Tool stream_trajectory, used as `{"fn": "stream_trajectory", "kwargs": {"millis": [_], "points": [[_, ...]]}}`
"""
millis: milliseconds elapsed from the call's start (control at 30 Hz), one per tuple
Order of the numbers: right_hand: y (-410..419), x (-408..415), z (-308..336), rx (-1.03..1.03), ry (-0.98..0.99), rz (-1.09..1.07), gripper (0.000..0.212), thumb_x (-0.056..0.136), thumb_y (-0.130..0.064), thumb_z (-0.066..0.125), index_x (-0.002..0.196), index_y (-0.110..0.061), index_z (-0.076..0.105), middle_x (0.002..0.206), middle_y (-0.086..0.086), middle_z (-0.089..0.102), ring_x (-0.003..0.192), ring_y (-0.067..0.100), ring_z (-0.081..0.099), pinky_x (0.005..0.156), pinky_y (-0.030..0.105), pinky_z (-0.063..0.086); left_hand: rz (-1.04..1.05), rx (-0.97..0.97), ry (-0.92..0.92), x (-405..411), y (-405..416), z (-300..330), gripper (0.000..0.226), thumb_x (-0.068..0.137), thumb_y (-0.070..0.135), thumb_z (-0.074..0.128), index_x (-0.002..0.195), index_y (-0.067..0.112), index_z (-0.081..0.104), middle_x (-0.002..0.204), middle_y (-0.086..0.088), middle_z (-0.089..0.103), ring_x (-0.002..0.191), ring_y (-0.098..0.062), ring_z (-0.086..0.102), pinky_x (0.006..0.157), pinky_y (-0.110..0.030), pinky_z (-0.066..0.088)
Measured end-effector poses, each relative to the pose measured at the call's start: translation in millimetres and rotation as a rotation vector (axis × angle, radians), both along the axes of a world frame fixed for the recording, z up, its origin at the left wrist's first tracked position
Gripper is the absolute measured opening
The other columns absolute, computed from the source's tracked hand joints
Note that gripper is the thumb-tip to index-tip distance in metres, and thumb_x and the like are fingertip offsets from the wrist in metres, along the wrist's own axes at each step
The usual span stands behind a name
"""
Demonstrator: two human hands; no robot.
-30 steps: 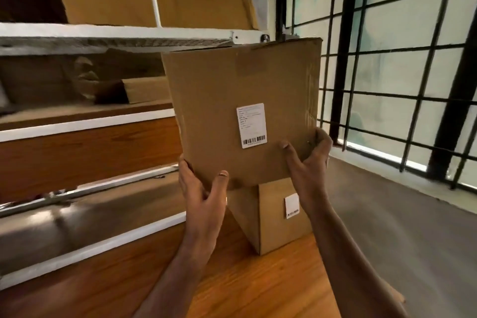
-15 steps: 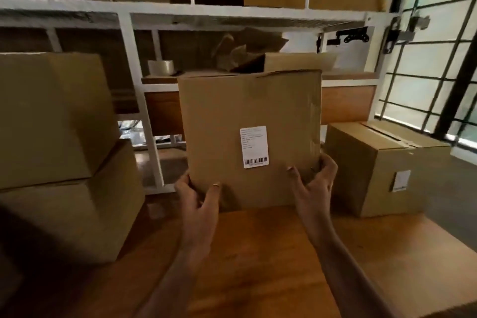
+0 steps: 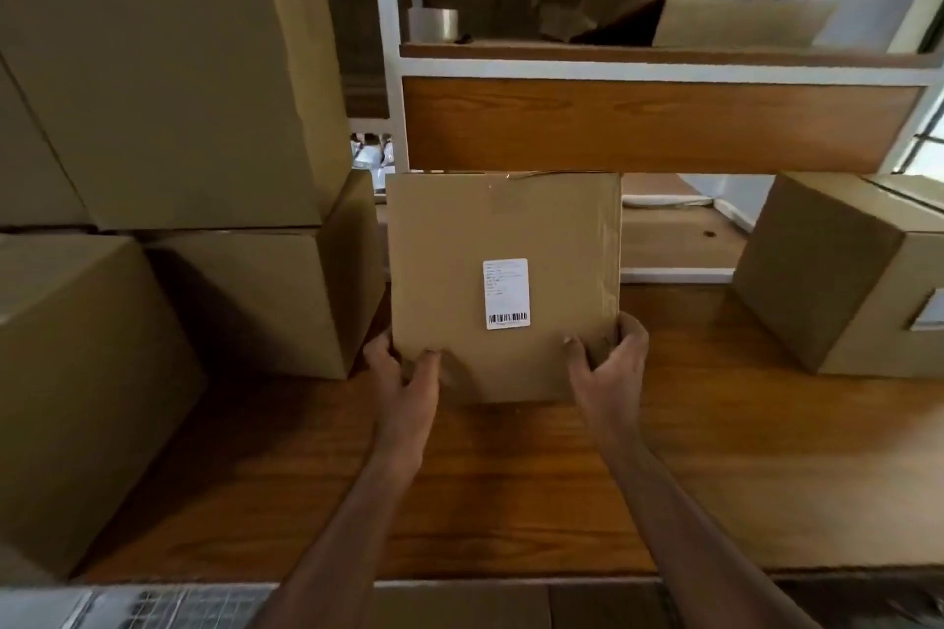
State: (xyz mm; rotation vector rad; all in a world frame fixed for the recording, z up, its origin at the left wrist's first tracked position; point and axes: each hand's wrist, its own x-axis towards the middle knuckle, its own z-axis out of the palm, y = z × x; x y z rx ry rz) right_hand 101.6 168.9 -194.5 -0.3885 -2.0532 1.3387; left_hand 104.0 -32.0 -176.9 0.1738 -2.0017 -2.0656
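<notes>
A brown cardboard box point(image 3: 449, 261) with a white barcode label point(image 3: 505, 294) on its near face stands in the middle of a wooden shelf point(image 3: 511, 490). My left hand point(image 3: 406, 383) grips its lower left corner, thumb on the front face. My right hand point(image 3: 610, 368) grips the lower right corner, fingers wrapped round the side. The box's bottom edge looks level with the shelf surface; I cannot tell whether it rests on it.
Stacked cardboard boxes point(image 3: 168, 92) fill the left side, one large box point(image 3: 76, 388) nearest me. Another labelled box point(image 3: 838, 271) stands at the right. Above, a white-framed shelf point(image 3: 638, 64) holds a tape roll point(image 3: 433, 23) and crumpled cardboard.
The view swung left from the window to the shelving. Both hands carried the box down and forward onto the wooden shelf, between the left stack and the right box.
</notes>
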Motion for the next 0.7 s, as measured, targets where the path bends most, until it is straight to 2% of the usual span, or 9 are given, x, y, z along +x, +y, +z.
{"fn": "stream_trajectory", "kwargs": {"millis": [100,200,267,333,400,467,533,600,700], "points": [[0,-2,-7,-0.030,-0.007,0.041,0.079,0.086,-0.035,0.073,0.148,-0.011,0.030,0.147,0.007,0.036,0.130,0.021,0.041,0.104,0.036,0.046,-0.009,-0.021,-0.021,-3,-6,-4,0.046,0.097,0.009,0.060,0.135,0.011,0.034,0.110,-0.001,0.057,0.086,0.010,0.059,0.066,-0.007,0.047],[1,-1,-11,0.012,0.032,0.082,0.084,0.087,-0.036,0.072,0.151,-0.013,0.023,0.151,0.004,0.028,0.129,0.009,0.033,0.095,0.010,0.038,-0.021,-0.021,-0.013,-8,-8,-4,0.054,0.099,0.020,0.060,0.143,0.016,0.031,0.121,0.003,0.058,0.106,-0.008,0.059,0.070,-0.009,0.049],[1,1,-14,0.056,0.061,0.091,0.087,0.088,-0.031,0.073,0.153,-0.011,0.018,0.154,0.006,0.023,0.129,0.005,0.028,0.090,-0.002,0.031,-0.015,-0.051,0.049,-11,-8,1,0.055,0.099,0.026,0.059,0.144,0.019,0.029,0.118,0.015,0.056,0.113,-0.009,0.058,0.080,-0.013,0.049],[1,1,-20,0.102,0.086,0.079,0.088,0.088,-0.025,0.073,0.153,-0.008,0.016,0.153,0.009,0.021,0.126,-0.001,0.025,0.091,-0.006,0.027,-0.016,-0.087,0.127,-13,-6,6,0.058,0.097,0.040,0.059,0.143,0.024,0.029,0.119,0.021,0.053,0.112,-0.001,0.057,0.089,-0.020,0.051],[0,0,-28,0.145,0.104,0.063,0.088,0.088,-0.024,0.073,0.153,-0.010,0.015,0.152,0.008,0.021,0.126,0.000,0.024,0.098,0.005,0.031,-0.008,-0.105,0.179,-16,-5,6,0.058,0.090,0.058,0.061,0.135,0.036,0.031,0.124,0.017,0.054,0.113,0.003,0.057,0.093,-0.023,0.051],[-1,0,-36,0.157,0.115,0.057,0.089,0.088,-0.028,0.073,0.152,-0.012,0.013,0.151,0.006,0.020,0.131,0.008,0.026,0.104,0.025,0.037,0.014,-0.152,0.169,-19,-4,1,0.052,0.084,0.064,0.059,0.125,0.048,0.031,0.129,0.008,0.055,0.120,-0.007,0.056,0.100,-0.035,0.052],[-1,0,-43,0.159,0.132,0.050,0.088,0.088,-0.030,0.073,0.151,-0.014,0.013,0.148,-0.002,0.021,0.131,0.010,0.027,0.104,0.034,0.040,0.021,-0.190,0.165,-21,-2,-3,0.042,0.088,0.058,0.061,0.118,0.049,0.033,0.129,0.005,0.053,0.119,-0.013,0.056,0.102,-0.043,0.051],[-1,0,-49,0.149,0.132,0.042,0.088,0.087,-0.030,0.074,0.150,-0.016,0.013,0.143,-0.013,0.019,0.130,0.009,0.028,0.104,0.038,0.042,0.017,-0.220,0.176,-21,-1,-6,0.040,0.096,0.041,0.064,0.120,0.042,0.032,0.127,0.005,0.051,0.118,-0.013,0.054,0.103,-0.041,0.049],[1,-2,-59,0.177,0.113,0.007,0.089,0.085,-0.024,0.077,0.149,-0.018,0.015,0.148,0.003,0.023,0.133,0.013,0.029,0.105,0.046,0.046,0.001,-0.269,0.181,-22,-1,-13,0.045,0.097,0.026,0.064,0.130,0.029,0.032,0.129,0.003,0.050,0.120,-0.012,0.051,0.100,-0.029,0.047]]}}
